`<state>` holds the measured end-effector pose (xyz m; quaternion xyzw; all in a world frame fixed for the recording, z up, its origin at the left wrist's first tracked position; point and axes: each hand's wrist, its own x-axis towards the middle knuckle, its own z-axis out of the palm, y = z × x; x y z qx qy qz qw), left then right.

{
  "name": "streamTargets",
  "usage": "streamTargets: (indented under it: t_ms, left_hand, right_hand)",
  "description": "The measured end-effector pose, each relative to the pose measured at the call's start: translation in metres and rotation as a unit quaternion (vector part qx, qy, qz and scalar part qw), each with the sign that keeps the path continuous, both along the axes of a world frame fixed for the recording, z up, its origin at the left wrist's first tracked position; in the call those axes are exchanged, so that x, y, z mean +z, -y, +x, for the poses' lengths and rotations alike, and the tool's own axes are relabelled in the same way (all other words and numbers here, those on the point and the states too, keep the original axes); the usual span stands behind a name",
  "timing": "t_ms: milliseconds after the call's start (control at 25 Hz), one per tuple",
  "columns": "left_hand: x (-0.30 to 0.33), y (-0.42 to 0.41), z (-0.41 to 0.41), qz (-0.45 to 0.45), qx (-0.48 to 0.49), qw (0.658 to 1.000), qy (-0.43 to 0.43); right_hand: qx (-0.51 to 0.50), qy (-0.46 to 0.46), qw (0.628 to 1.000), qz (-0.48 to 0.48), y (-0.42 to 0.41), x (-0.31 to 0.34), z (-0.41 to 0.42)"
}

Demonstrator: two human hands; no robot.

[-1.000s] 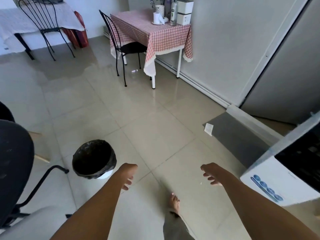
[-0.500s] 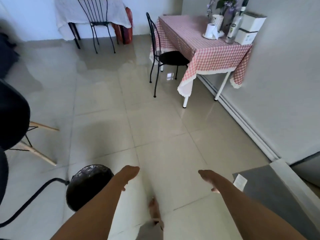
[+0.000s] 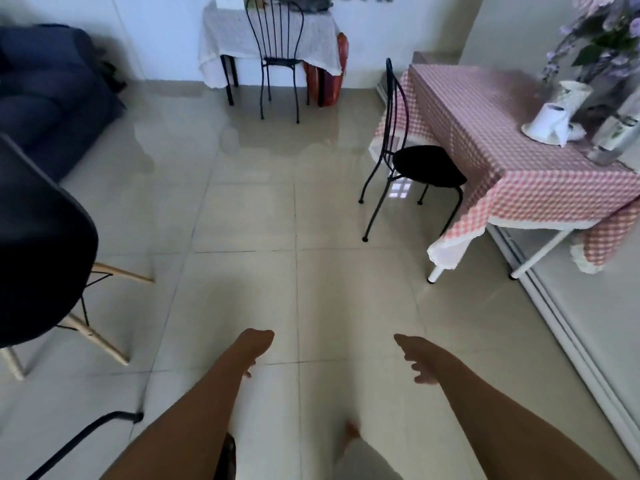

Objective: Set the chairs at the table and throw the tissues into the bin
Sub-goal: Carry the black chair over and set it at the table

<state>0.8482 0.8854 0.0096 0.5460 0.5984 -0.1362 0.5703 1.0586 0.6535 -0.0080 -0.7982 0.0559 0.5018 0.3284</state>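
A black metal chair [image 3: 412, 157] stands at the left side of the table with the pink checked cloth [image 3: 491, 140], its seat partly under the cloth. A second black metal chair [image 3: 278, 57] faces a white-clothed table [image 3: 221, 39] at the back wall. My left hand [image 3: 254, 346] and my right hand [image 3: 414, 355] hang over the tiled floor, fingers loosely apart, holding nothing. Only a sliver of the black bin [image 3: 229, 455] shows beside my left forearm. A tissue roll [image 3: 549, 123] stands on the pink table.
A black shell chair with wooden legs [image 3: 41, 258] stands at the left, with a dark blue sofa [image 3: 45, 105] behind it. A vase of purple flowers [image 3: 588, 60] and a bottle [image 3: 613, 136] sit on the pink table. A red bag [image 3: 329, 84] leans under the back table.
The view has swung up and left as I walk forward. The bin has slid almost out of view at the bottom. The pink table and its chair are closer. Both hands stay empty.
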Motion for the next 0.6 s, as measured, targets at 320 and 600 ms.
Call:
streamTargets:
  t_ms: [320, 600]
  left_hand:
    - [0.003, -0.183, 0.075, -0.012, 0.147, 0.989, -0.005]
    - [-0.003, -0.315, 0.078, -0.022, 0.295, 0.955, 0.011]
  right_hand:
    - [0.148, 0.002, 0.989, -0.005, -0.259, -0.005, 0.15]
    - [0.267, -0.018, 0.963, 0.04, -0.506, 0.007, 0.184]
